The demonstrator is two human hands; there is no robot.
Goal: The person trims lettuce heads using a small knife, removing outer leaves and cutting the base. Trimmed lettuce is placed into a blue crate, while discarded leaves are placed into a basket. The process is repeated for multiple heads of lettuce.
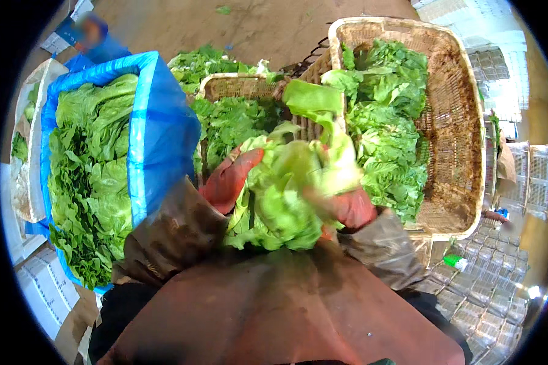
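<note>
A head of leafy green lettuce (278,200) is held before my apron, its leaves partly blurred. My left hand (233,178), in a red glove, grips it from the left side. On the right, my right hand (354,207), also red-gloved, is against the lettuce; its fingers are blurred and partly hidden by leaves. Pale outer leaves (340,159) stand up beside that hand. Above them, a broad leaf (313,98) overlaps the rim of the large plastic crate (454,123), which holds several lettuces (388,132).
To my left stands a blue-lined crate (164,114) packed with lettuce (96,173). A lower crate (237,80) ahead contains loose green leaves (237,118). More leaves (201,68) lie beyond it. A blurred person (96,39) is at the upper left. Stacked crates (488,273) fill the lower right.
</note>
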